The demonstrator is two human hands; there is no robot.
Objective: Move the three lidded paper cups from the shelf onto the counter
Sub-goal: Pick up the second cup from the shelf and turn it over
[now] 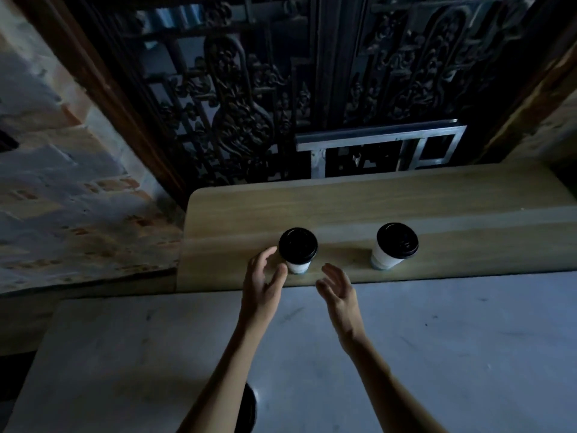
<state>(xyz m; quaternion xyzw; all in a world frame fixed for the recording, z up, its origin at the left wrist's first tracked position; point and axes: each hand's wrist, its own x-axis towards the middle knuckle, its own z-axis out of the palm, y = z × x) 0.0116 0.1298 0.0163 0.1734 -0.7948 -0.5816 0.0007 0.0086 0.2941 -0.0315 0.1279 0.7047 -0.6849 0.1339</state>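
Two white paper cups with black lids stand on the wooden shelf (343, 210): the left cup (297, 250) and the right cup (395, 245). My left hand (263, 282) is open with its fingers curved just beside the left cup's left side; whether it touches the cup I cannot tell. My right hand (338, 289) is open to the right of that cup, a short gap away. A dark round lid of a third cup (251, 407) shows on the grey counter (437, 354), mostly hidden behind my left forearm.
Behind the shelf rises a dark carved wooden screen (237, 114) with a metal frame (381, 145) at its foot. A worn brick wall (62, 182) lies to the left. The counter's left edge drops off near the wall.
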